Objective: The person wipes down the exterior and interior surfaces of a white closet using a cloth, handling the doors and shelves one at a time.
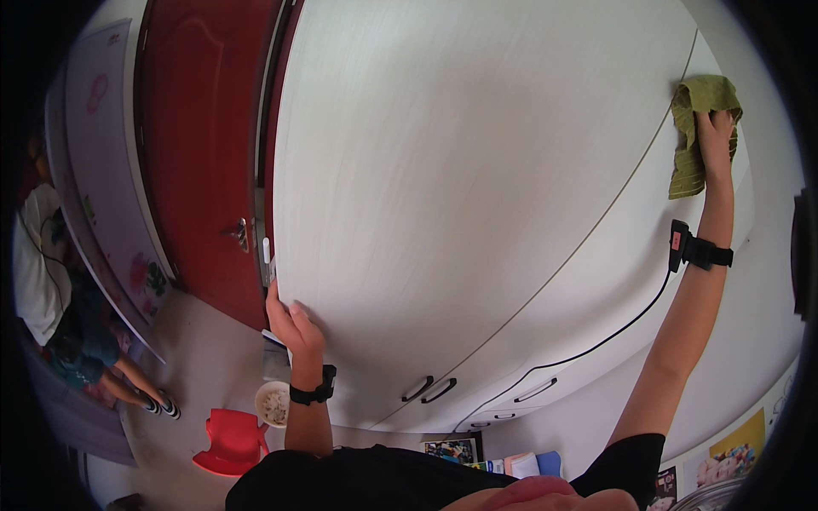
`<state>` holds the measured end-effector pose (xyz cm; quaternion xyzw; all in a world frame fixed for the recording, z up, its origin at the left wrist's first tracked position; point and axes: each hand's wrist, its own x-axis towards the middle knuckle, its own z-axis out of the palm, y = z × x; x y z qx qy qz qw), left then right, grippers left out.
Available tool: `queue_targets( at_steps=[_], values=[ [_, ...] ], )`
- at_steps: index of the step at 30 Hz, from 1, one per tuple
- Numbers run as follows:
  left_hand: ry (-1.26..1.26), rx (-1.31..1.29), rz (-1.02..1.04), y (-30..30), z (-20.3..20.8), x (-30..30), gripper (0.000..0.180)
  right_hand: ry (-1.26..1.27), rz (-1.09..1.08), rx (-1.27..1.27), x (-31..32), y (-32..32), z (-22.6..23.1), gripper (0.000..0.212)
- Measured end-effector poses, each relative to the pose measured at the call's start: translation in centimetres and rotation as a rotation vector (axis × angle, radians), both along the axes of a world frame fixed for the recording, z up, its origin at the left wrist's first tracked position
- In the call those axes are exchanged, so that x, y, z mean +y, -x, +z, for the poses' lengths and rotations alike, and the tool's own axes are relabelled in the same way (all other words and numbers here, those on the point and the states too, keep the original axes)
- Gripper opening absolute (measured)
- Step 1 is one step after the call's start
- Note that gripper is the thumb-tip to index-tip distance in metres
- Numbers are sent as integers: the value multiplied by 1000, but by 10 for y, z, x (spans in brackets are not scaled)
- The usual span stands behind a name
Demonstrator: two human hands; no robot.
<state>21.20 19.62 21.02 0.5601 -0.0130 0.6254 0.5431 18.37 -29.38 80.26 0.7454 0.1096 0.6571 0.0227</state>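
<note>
Your right hand is up high at the far right, on the green cloth, which lies against the white cabinet just right of the long seam between 2 of its doors. Folds cover some of those fingertips, so you cannot tell whether they pinch the cloth or only press it flat. Your left hand is low at the cabinet's left edge and touches it, fingers close together and pointing up, thumb apart. Each wrist wears a black band, and a black cable runs from the right one down across the cabinet, past its dark handles. Below your left hand stand a bowl and a red chair; beyond it is a red door. At the far left stands another person.
</note>
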Motion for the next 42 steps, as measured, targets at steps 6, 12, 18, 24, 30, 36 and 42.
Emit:
queue_targets(
  at_steps=[6, 12, 18, 24, 30, 36, 42],
  values=[
    [44, 94, -25, -5, -4, 1, 50, 384, -91, -24, 20, 2, -64, 56],
    [152, 182, -57, 3, 4, 2, 50, 260, -36, 80, 126, 25, -251, 98],
    [181, 85, -181, -9, 7, -8, 53, -65, -49, 241, 94, 43, -396, 84],
    [192, 148, -194, -13, -13, 3, 49, -95, 9, 119, 34, 40, -384, 74],
    [171, 209, -148, -5, -6, 0, 50, -174, -78, 102, -108, 45, -316, 66],
    [100, 168, -115, -9, -12, 7, 53, -234, 46, -2, 13, 26, -341, 77],
    [160, 187, -133, -8, -7, 1, 52, 341, 58, 594, 154, 44, -440, 84]
  ],
)
